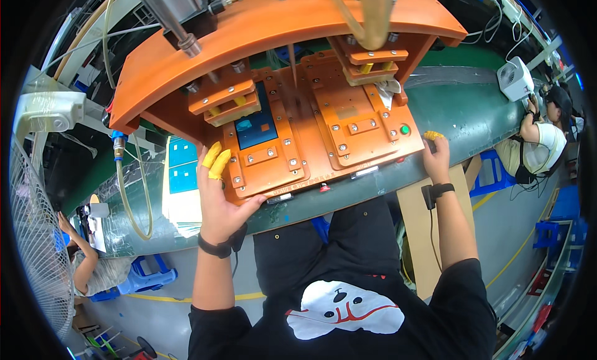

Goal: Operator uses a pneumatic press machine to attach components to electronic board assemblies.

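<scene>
My left hand (217,201) is open at the left front corner of an orange press (311,176), with yellow finger cots on two fingers and the thumb along the front edge. At the right front corner my right hand (438,161) touches or nearly touches the base's side, fingers apart, with yellow cots at the tips. Neither hand holds anything I can see. In the left fixture lies a dark glossy flat panel (258,128), partly hidden under the left clamp block (227,105). The right fixture (348,114) shows its bare orange plate, with a green button (405,130) beside it.
Blue rectangular pieces (183,177) lie on white sheets left of the press, on the green table (460,120). A clear hose (127,214) loops nearby. A white fan (515,78) stands at right. Co-workers sit at both sides. Cardboard (429,235) leans below the table.
</scene>
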Available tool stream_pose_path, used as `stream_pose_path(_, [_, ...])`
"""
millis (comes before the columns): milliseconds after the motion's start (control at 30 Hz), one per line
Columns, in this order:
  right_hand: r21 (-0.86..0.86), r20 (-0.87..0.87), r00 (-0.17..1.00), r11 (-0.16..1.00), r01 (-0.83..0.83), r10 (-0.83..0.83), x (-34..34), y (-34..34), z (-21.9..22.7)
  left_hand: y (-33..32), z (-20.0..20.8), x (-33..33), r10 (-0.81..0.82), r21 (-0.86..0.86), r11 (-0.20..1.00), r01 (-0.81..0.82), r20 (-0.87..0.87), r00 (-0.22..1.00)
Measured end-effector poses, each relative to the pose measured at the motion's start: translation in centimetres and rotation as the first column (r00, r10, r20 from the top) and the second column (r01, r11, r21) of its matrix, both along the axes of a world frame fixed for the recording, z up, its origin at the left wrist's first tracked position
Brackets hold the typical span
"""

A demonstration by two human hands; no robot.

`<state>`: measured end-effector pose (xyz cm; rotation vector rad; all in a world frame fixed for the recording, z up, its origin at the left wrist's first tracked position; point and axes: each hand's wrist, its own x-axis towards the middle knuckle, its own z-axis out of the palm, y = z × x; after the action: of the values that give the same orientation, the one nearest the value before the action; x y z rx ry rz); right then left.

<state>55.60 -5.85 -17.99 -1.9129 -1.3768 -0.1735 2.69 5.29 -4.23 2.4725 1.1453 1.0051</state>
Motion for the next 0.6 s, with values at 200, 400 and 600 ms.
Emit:
stream_pose_path(200, [0.009,0.037,0.999,1.000,0.016,-0.017,-0.1,0.0,0.2,-0.1,0.2,0.6,0.008,0.000,1.000,-0.008,0.009,1.000])
stream_pose_path(400, [0.031,0.040,0.999,0.999,0.014,-0.015,-0.8,0.2,0.9,-0.1,0.2,1.2,0.064,0.008,0.998,-0.063,-0.076,0.995])
stream_pose_path(600, [0.000,0.025,1.000,1.000,-0.003,0.003,-0.1,-0.1,1.2,-0.4,-0.5,2.1,0.067,-0.027,0.997,-0.067,-0.007,0.998])
